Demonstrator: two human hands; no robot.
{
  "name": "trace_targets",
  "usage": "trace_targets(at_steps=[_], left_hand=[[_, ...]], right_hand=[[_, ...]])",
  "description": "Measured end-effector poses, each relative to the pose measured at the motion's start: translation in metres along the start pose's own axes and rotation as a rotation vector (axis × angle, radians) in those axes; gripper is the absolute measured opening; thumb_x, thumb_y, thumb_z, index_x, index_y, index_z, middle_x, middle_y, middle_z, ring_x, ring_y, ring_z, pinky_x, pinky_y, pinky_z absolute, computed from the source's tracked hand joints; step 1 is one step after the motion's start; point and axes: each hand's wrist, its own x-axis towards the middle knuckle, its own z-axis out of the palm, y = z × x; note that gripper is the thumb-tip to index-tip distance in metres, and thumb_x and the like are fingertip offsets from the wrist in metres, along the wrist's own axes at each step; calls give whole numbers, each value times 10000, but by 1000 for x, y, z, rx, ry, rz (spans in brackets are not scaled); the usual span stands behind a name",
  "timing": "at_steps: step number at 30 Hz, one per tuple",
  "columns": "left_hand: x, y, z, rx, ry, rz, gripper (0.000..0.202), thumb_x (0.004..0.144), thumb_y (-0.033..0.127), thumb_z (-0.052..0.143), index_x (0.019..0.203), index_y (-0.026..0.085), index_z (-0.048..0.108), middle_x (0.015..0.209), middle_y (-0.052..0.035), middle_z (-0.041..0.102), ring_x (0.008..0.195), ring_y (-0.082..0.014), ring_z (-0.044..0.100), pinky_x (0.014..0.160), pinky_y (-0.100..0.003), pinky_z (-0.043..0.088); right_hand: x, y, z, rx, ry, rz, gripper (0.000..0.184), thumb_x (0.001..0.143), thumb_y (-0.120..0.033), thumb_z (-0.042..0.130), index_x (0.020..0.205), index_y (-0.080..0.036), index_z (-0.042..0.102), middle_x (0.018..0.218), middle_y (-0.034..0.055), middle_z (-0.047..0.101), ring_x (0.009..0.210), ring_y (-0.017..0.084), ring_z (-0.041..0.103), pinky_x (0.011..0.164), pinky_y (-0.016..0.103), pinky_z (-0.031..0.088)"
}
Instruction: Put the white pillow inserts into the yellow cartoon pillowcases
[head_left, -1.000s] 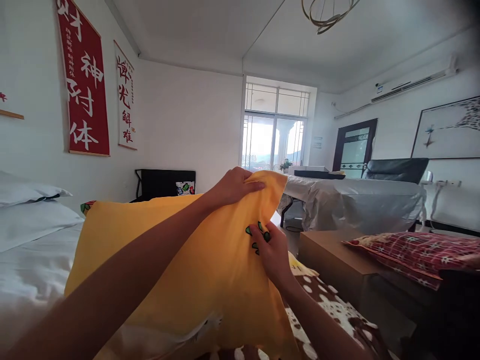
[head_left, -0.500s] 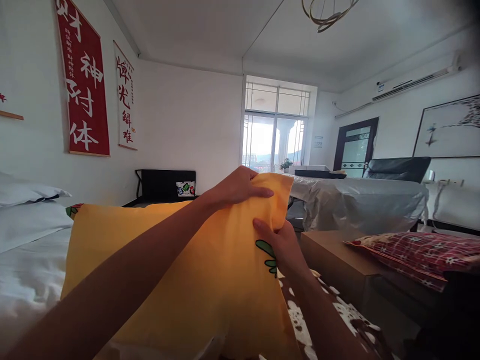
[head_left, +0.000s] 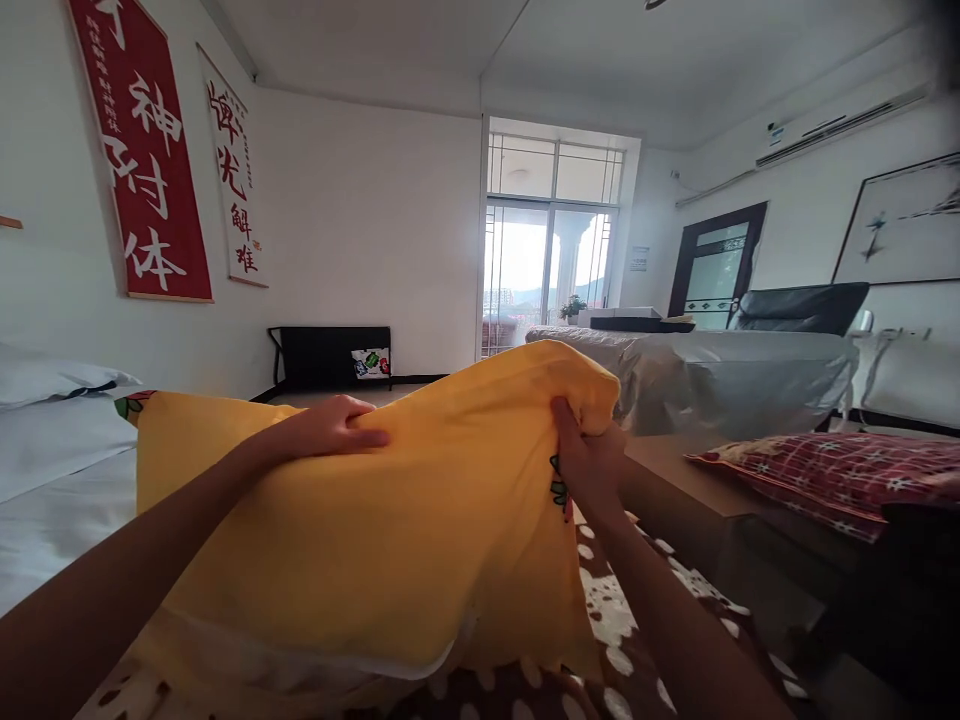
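We are counting one window (head_left: pixel 551 255), standing at 1 o'clock, and one plastic-covered table (head_left: pixel 735 385), lying at 3 o'clock. One brown spotted spread (head_left: pixel 611 600) is extending through 5 and 6 o'clock. One yellow pillowcase (head_left: pixel 360 540) is occupying the area from the centre to 7 o'clock, its right corner rising between 2 and 4 o'clock; it is lying over the spread. One cardboard box (head_left: pixel 682 465) is standing at 4 o'clock. One red scroll (head_left: pixel 154 180) and one smaller white scroll (head_left: pixel 236 200) are hanging at 10 o'clock. Two white pillows (head_left: pixel 56 445) are lying stacked at 9 o'clock, and one red patterned cushion (head_left: pixel 832 475) is resting on the box between 3 and 4 o'clock.

We are counting two hands. The right hand (head_left: pixel 594 465), at 4 o'clock, is gripping the bunched right corner of the pillowcase: its thumb (head_left: pixel 568 430) is pressing the near face while the other fingers are passing behind the fabric. The left hand (head_left: pixel 319 428), between 8 and 9 o'clock, is touching the pillowcase at its upper edge. Its thumb is lying along the near face, slightly apart from the bent forefinger; we are unable to tell whether these fingers are closing on fabric.

Two green leaf prints (head_left: pixel 559 485) are showing on the pillowcase, at 4 and 9 o'clock.
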Motion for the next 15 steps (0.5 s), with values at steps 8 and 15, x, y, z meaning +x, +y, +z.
trace_targets(at_steps=[8,15], left_hand=[[-9,-38,-8,241,193,9,394,793,557,457,619,207,407,552,43,389,530,-119,364,508,-228,281],[-17,21,-63,791,660,140,431,834,543,400,596,188,350,495,59,272,504,-75,238,557,-190,197]], right_hand=[[18,13,7,-59,-92,-11,457,676,-571,587,471,-197,422,467,-23,408,467,100,376,406,227,293],[24,0,21,-8,85,-133,410,755,-560,540,614,-176,520,578,13,518,559,138,476,476,245,381]])
